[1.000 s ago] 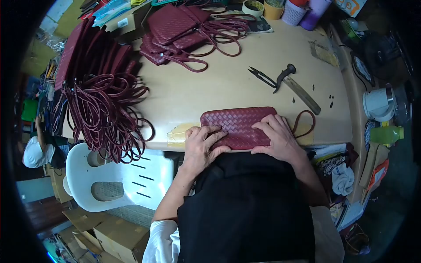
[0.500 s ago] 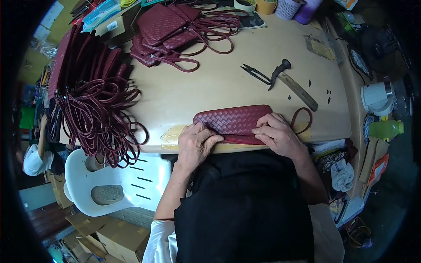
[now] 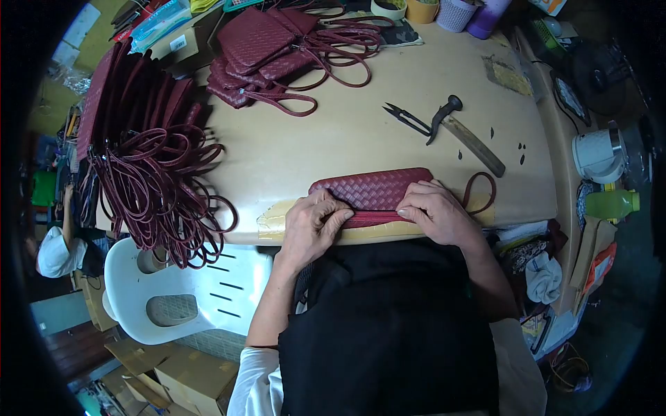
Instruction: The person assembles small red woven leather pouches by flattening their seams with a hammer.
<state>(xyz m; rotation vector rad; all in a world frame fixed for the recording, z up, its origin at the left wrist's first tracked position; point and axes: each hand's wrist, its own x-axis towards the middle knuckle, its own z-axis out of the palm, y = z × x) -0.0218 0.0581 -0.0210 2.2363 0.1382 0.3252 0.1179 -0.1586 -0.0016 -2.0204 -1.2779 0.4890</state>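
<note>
Your left hand [image 3: 310, 225] and right hand [image 3: 436, 213] reach forward, backs up, thumbs and fingers clamped on one dark-red woven pouch [image 3: 374, 191] at the tan table [image 3: 298, 152]'s near edge. Beyond lie one wooden-handled hammer [image 3: 475, 144], one pair of black snips [image 3: 409, 118] and two heaps of dark-red strapped pouches [image 3: 260, 41].

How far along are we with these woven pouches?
Looks done: the left stack and far pile show assembled pouches with strap loops. In hand: one woven pouch, left hand and right hand pinching it beside its zipper. Remaining: probably this one, not yet set aside; whether either group awaits handling, I can't tell.
</note>
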